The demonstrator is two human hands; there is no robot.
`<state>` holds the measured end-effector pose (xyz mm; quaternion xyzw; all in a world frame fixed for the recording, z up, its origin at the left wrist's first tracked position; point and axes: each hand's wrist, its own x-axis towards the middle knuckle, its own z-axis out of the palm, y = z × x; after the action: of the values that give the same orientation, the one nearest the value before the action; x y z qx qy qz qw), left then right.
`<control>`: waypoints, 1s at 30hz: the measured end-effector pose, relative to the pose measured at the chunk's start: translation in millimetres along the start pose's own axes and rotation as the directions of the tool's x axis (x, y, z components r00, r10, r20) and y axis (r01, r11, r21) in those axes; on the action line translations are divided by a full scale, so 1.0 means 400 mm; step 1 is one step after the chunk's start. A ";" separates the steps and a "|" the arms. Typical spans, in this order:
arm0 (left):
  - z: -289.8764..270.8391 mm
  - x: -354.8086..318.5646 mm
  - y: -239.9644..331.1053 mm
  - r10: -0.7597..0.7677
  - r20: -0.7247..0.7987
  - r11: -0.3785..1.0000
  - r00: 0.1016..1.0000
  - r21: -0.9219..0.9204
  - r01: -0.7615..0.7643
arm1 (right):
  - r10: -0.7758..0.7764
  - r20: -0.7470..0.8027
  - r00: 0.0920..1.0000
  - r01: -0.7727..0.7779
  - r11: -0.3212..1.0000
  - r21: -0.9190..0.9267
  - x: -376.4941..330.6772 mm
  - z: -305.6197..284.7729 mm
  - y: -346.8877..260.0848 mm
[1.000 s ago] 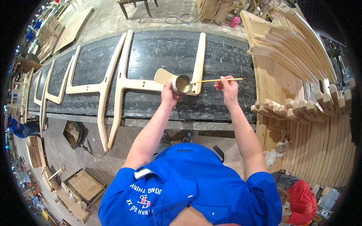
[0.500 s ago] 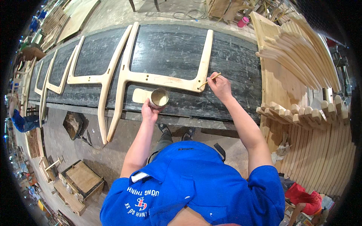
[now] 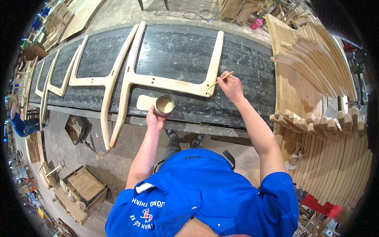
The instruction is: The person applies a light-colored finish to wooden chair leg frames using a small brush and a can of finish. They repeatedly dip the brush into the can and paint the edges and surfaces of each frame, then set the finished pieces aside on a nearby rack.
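A small open cup (image 3: 164, 105) of pale liquid is being gripped by the left hand (image 3: 154, 119) on the dark surface (image 3: 177, 47). A thin stick (image 3: 221, 79) is being pinched in the right hand (image 3: 233, 87), its tip touching the wooden frame (image 3: 166, 82) (corner joint). The cup is judged light and spillable, best grasped around its wall.

Wearing a bright blue short-sleeved work shirt (image 3: 205, 197) with white lettering and a small red-and-white emblem across the back, forearms bare below the sleeves, dark shoes (image 3: 185, 138).
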<state>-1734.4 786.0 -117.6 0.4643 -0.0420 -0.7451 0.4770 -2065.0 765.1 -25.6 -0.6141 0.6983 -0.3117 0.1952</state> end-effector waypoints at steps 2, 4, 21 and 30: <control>-0.002 0.004 -0.003 -0.012 -0.009 1.000 1.000 -0.004 0.012 | 0.002 -0.012 1.000 -0.002 1.000 0.000 0.009 -0.006 -0.008; 0.000 0.009 -0.005 -0.014 0.002 1.000 1.000 -0.002 0.014 | 0.011 -0.024 1.000 -0.011 1.000 -0.022 0.017 -0.006 0.000; 0.021 -0.007 0.003 0.019 -0.027 1.000 0.999 -0.008 -0.019 | -0.216 0.151 0.965 0.230 0.970 -0.077 0.028 0.061 0.040; 0.019 -0.019 -0.015 0.036 -0.028 0.999 0.999 0.006 -0.035 | 0.013 0.227 0.974 -0.048 0.987 0.151 0.027 0.005 0.080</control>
<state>-1743.1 792.2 -111.6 0.4752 -0.0454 -0.7298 0.4895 -2089.1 755.7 -47.6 -0.6176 0.6546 -0.2905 0.3249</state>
